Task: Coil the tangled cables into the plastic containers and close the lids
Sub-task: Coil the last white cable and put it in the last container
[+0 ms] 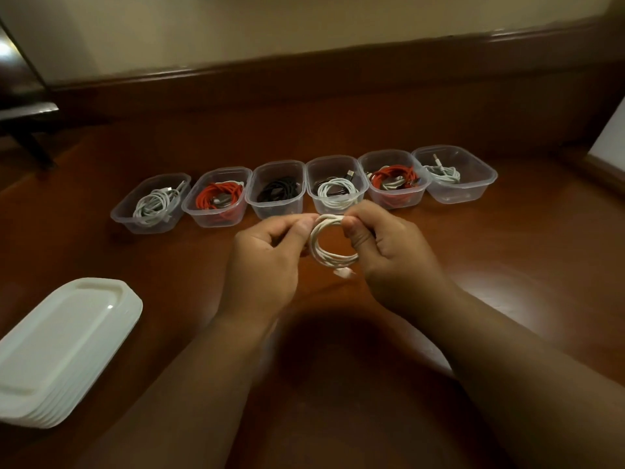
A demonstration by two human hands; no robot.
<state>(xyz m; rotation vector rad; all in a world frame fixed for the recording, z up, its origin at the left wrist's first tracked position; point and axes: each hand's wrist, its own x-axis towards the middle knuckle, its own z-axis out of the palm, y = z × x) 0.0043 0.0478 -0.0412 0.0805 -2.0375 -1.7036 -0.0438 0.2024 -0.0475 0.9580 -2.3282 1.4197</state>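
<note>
A white cable [333, 257] is wound into a small coil and held above the floor between both hands. My left hand [267, 262] pinches the coil's upper left side. My right hand [385, 252] grips its right side, thumb through the loop; a connector end hangs below the coil. Beyond the hands stands a row of several clear plastic containers without lids. From the left they hold a white cable [155, 206], a red cable [220, 196], a black cable [277, 189], a white coil [336, 192], red with white cables [394, 179] and a white cable [443, 172].
A stack of white lids [64, 346] lies at the lower left on the brown wooden floor [507, 265]. A wooden skirting board [304, 72] and a pale wall run behind the containers. Dark furniture legs [30, 137] stand at the far left.
</note>
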